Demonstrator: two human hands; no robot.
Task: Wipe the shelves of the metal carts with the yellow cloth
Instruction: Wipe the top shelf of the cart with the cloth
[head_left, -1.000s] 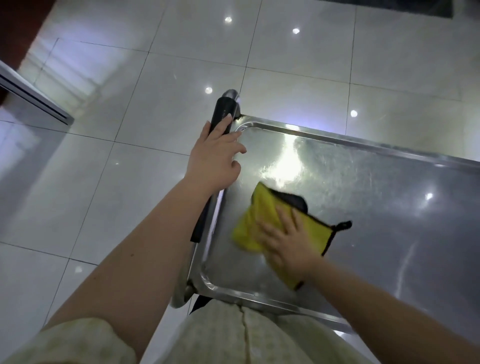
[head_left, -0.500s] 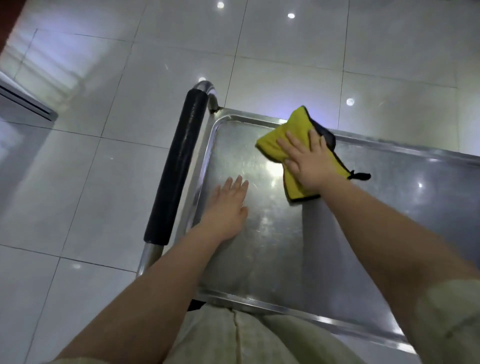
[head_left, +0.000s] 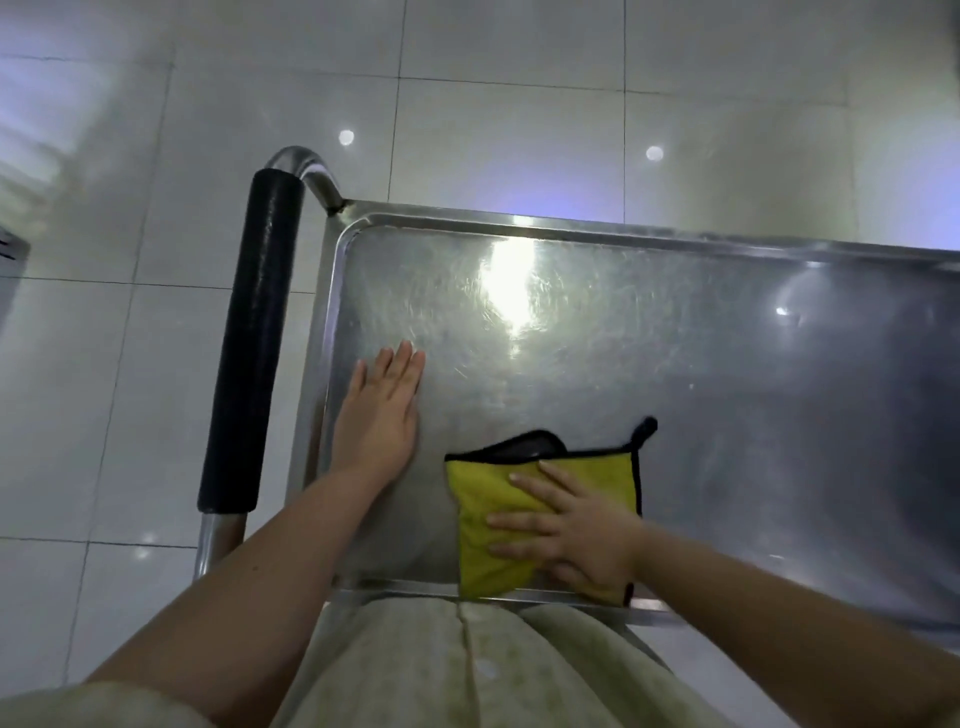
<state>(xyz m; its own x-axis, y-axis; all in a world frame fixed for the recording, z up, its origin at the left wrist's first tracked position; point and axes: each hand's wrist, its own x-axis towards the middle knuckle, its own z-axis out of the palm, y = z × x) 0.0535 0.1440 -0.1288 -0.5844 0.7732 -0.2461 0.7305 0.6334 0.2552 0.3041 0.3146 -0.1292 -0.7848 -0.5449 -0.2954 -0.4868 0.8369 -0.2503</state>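
Top shelf of the metal cart fills the right & centre of the view, a shiny tray w/ raised rim, scuffed w/ fine swirl marks and a bright light glare near its far edge. Yellow cloth lies flat on the shelf at the near edge, approx mid-left of the tray, its bottom corner reaching the near rim. Cloth has black trim, a dark underside peeking out along its far edge, and a small black loop sticking up at its far right corner. Right hand sits palm-down on the cloth, fingers spread & flat, pointing left across it; pressing on it, not clenched around it, so no real grip, just flat contact. Left hand rests palm-down on bare metal just left of the cloth, close to the tray's left rim, fingers straight & together, pointing away from the body; it holds nothing. Hands are near each other but apart, a strip of bare shelf between them. Handle w/ black foam sleeve runs along the cart's left side, outside the rim, chrome tube bending in at the far corner. Neither hand touches it. Floor is glossy white tile w/ small light reflections. Pale shirt shows at bottom, against the near rim.
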